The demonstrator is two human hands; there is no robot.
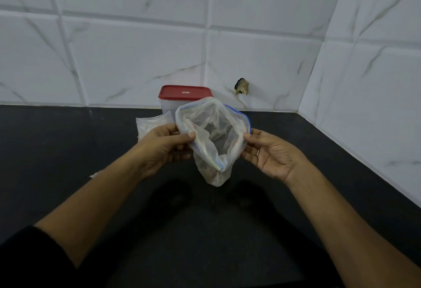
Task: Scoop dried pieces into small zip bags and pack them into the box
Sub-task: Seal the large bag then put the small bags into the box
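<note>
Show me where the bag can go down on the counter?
Bare counter lies left of the left hand, and right of the right hand up to the side wall. Crowded at the back middle: the red-lidded box and spare bags sit behind the zip bag.

Both forearms reach forward; left hand [165, 145] and right hand [271, 151] each pinch (thumbs on top) something between them.

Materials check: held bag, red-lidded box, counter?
Zip bag: thin translucent plastic film, crinkled and limp, with a blue zip strip at the mouth. Box: frosted translucent body, likely plastic. Its lid: opaque red plastic with a slight sheen. Counter: dark, matte-looking stone or laminate; cannot tell which.
</note>
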